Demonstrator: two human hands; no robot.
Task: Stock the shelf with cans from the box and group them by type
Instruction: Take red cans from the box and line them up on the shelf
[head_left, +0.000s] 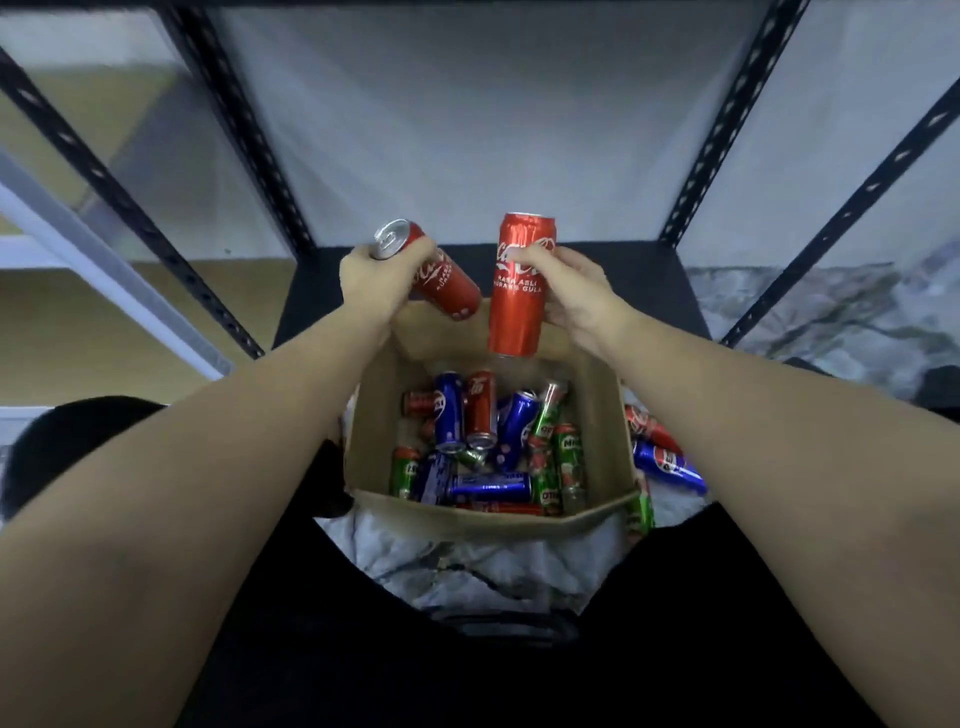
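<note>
My left hand (376, 283) grips a red cola can (447, 283) tilted with its silver top pointing up-left. My right hand (569, 291) holds a second red cola can (517, 306) upright. Both cans hang above the far edge of an open cardboard box (602, 415). Inside the box lie several mixed cans: blue ones (449, 415), red ones (480, 410) and green ones (566, 457). Just beyond my hands is the dark bottom shelf board (649, 291) of a black metal rack, with nothing standing on it.
Black perforated rack posts (249, 140) (722, 119) frame the shelf bay. Loose cans, a red one (649, 426), a blue one (670, 467) and a green one (641, 512), lie on the marbled floor right of the box. My dark-clothed legs flank the box.
</note>
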